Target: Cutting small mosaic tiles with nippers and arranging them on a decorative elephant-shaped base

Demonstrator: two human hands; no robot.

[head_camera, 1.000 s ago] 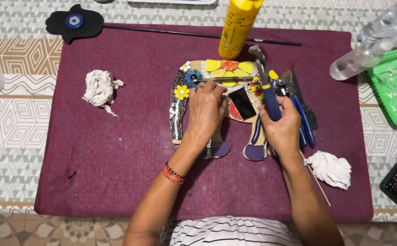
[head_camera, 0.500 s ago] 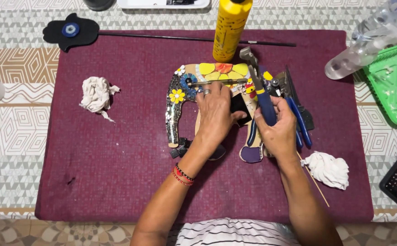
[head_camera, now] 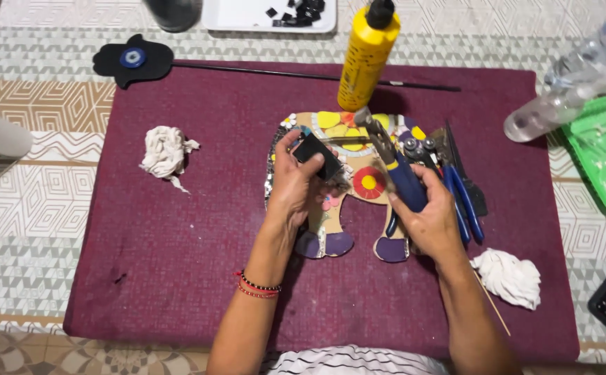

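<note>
Maroon felt mat (head_camera: 143, 278) carries everything, with a crumpled white rag (head_camera: 166, 153) at its left, and the mosaic elephant board (head_camera: 348, 187) at the middle is partly hidden by both hands, so its body pattern is hard to make out. The left hand (head_camera: 295, 191) pinches a black tile (head_camera: 319, 156) between thumb and fingertips, lifted just above the board's left half. The right hand (head_camera: 433, 221) is curled tight around the blue handles of the nippers (head_camera: 393, 163), whose metal head points up-left over the board; a yellow glue bottle (head_camera: 367, 55) stands behind.
</note>
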